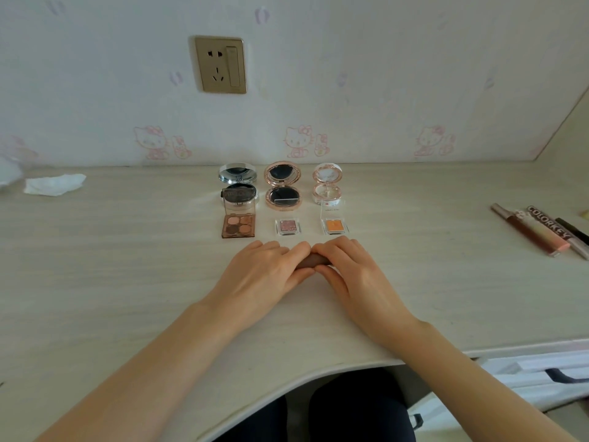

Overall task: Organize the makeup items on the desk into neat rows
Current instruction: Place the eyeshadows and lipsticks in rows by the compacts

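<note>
Step now: starting 3rd row, near front edge of pale wood worktop. Both hands pinch small brown stick-shaped makeup tube betw. fingers & thumbs. Left hand on tube's left end, right hand on right end. Tube lies flat, sideways, mostly hidden under fingers.

Back row by wall edge: silver round compact, rose-gold round compact, small pink-white round compact.

Mid row: brown 4-colour eyeshadow box, clear pink shadow square, clear orange shadow square.

Next, prob.: line tube up w/ rows, let go, fetch long lip gloss tubes at right edge.

three compacts, three palettes, three tubes
</note>
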Action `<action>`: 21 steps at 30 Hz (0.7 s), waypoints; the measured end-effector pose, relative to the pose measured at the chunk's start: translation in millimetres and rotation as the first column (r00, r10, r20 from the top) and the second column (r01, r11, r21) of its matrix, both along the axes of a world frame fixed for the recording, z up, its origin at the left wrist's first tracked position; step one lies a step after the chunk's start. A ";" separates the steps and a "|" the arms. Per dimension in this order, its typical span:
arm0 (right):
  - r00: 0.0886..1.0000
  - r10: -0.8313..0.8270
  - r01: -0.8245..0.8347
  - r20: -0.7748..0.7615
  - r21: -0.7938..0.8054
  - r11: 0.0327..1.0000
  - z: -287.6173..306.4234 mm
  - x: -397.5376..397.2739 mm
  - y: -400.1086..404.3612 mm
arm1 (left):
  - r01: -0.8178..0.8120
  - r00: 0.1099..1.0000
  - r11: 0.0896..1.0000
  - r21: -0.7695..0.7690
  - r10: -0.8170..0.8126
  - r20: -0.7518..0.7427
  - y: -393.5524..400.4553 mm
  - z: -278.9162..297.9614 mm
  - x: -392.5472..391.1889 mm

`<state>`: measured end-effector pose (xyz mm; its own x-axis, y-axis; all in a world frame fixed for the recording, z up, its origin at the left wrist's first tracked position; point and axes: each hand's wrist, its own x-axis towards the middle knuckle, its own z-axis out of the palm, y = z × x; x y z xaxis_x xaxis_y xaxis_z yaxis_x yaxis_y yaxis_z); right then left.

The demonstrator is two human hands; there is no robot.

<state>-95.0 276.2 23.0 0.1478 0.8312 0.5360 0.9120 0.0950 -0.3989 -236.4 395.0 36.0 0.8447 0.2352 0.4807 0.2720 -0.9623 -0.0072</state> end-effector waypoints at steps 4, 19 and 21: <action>1.000 0.026 -0.026 -0.005 -0.003 1.000 2.2 0.6 -1.7 | 0.001 1.000 1.000 -0.006 -0.001 0.006 0.0 2.1 -0.1; 0.873 -0.015 0.022 -0.488 0.009 1.000 11.3 2.9 -8.6 | -0.059 0.997 0.954 -0.294 0.068 0.021 0.1 5.5 -10.3; 0.825 -0.020 0.046 -0.565 0.033 0.998 13.4 3.3 -9.3 | -0.071 0.996 0.950 -0.305 0.083 0.028 2.0 4.4 -9.9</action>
